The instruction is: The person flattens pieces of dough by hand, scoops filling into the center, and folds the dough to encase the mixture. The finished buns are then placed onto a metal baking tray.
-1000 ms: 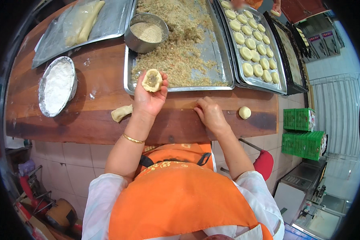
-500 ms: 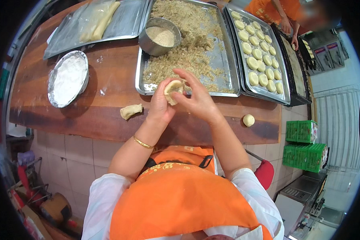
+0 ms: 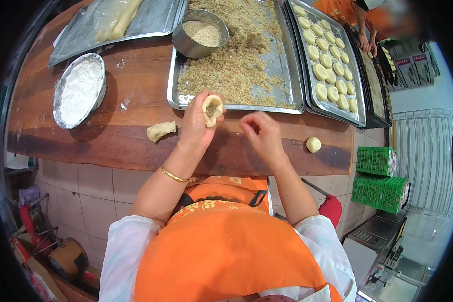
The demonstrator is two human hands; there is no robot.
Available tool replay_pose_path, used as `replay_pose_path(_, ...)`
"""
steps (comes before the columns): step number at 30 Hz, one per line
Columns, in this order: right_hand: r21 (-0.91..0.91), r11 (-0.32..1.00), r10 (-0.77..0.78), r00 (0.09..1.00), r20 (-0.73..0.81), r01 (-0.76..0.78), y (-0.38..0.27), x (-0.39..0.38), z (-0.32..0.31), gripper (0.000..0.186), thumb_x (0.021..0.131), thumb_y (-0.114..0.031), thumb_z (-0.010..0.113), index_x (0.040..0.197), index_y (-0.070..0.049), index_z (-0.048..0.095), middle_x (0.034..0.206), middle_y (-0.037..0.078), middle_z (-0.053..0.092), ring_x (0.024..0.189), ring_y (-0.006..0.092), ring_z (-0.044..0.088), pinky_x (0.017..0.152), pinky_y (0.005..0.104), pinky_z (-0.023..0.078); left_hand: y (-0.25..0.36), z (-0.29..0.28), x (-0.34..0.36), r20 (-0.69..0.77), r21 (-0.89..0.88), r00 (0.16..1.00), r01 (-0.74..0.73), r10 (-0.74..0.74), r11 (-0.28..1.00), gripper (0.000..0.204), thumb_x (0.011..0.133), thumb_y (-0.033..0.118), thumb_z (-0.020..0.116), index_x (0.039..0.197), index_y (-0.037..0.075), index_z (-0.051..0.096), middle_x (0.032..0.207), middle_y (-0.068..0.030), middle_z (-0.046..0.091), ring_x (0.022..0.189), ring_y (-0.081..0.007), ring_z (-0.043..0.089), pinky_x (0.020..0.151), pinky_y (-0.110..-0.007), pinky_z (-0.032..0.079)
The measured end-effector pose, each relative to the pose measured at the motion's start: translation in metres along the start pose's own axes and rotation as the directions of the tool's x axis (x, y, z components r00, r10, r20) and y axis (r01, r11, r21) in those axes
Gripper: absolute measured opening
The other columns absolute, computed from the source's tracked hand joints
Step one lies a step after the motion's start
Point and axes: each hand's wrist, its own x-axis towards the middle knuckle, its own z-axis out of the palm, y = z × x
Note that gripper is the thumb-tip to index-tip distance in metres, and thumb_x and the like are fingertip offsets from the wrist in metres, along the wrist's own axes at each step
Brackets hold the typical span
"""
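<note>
My left hand (image 3: pixel 196 123) cups a round dough wrapper (image 3: pixel 207 117) near the front rim of the large filling tray. The wrapper is pressed into a hollow cup, and some greyish-brown filling (image 3: pixel 213 107) shows inside. To its right, my right hand (image 3: pixel 262 135) hovers over the table, apart from the wrapper. Its fingers are loosely bent with the thumb a little away from them, and nothing shows between them. A small dough piece (image 3: pixel 161 132) lies left of my left hand. At the right, a round dough ball (image 3: pixel 313 145) sits on the wooden table (image 3: pixel 136 108).
Crumbly filling (image 3: pixel 226 75) covers much of a metal tray (image 3: pixel 236 107), with a metal pot of pale grains (image 3: pixel 201 34) standing in it. A bowl of white flour (image 3: pixel 80 93) is at left. Right stands a tray of pale round pastries (image 3: pixel 332 93). Behind it another person's hands (image 3: pixel 367 44) work.
My right hand has come away from the wrapper, moving right and down. The left hand has shifted slightly left, still holding the wrapper, whose inside now shows.
</note>
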Motion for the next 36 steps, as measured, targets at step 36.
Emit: replay_pose_path(36, 0.653, 0.75, -0.099, 0.957, 0.273, -0.109, -0.03, 0.023, 0.023, 0.063, 0.09, -0.01, 0.061, 0.149, -0.003, 0.039, 0.149, 0.011, 0.047, 0.138, 0.0204, 0.042, 0.114, 0.035, 0.034, -0.032, -0.01, -0.021, 0.145, 0.125, 0.988, 0.043, -0.061, 0.991, 0.022, 0.102, 0.028, 0.057, 0.107, 0.007, 0.062, 0.097, -0.0042, 0.065, 0.087, -0.0132, 0.064, 0.073, -0.028, 0.054)
